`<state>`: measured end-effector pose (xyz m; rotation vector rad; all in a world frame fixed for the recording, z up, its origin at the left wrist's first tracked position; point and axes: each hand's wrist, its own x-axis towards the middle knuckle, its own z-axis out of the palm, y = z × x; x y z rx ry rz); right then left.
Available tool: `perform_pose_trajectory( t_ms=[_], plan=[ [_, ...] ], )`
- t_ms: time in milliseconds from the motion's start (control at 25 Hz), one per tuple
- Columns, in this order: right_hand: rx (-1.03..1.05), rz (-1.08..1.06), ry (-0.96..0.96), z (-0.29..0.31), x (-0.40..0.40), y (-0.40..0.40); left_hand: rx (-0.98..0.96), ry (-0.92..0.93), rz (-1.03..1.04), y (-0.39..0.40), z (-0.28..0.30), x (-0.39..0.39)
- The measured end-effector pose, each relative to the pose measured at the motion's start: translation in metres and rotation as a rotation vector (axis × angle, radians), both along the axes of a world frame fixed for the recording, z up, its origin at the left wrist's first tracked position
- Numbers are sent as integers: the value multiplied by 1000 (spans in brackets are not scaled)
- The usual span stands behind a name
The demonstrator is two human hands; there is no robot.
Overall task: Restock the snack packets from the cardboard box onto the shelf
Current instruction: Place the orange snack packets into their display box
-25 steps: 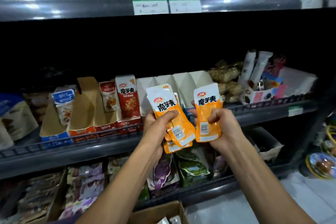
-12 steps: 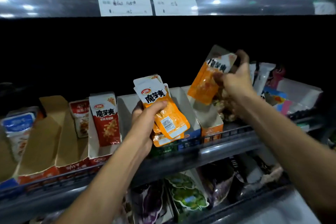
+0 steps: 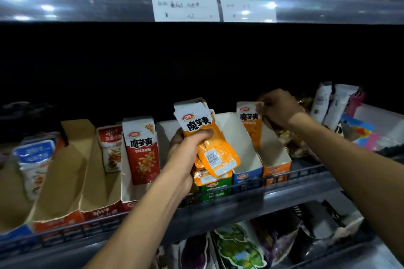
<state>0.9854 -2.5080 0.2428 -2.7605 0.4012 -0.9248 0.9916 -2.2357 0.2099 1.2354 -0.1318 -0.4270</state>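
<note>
Dim scene; shelf recess behind goods near black. Overhead lamps throw bright glare spots on upper shelf rail (image 3: 65, 4). Price labels (image 3: 185, 6) blurred, writing illegible. Wide-angle bowing at frame edges; corners soft, smeared

Dim shop aisle; ceiling lights glint on the upper shelf edge (image 3: 87, 2).

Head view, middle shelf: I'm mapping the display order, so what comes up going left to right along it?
Blue-and-white packet → empty brown tray → red packet → left hand gripping an orange packet stack → right hand setting an orange packet in the orange tray.
</note>
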Motion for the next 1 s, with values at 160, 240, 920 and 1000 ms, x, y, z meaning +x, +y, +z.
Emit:
perform_pose_trajectory(
  t_ms=[160, 240, 920, 1000],
  plan=[
    [-288, -129, -27, -11, 3, 5, -8, -15, -11, 2, -1, -5],
    [-314, -208, 44, -15, 4, 10, -6, -48, 1, 3, -2, -8],
    [1219, 434, -47, -4, -125, 141, -57, -70, -46, 10, 16, -74],
    [1316, 363, -135, -5, -125, 137, -38, -66, -1, 8, 16, -75]
  ],
)
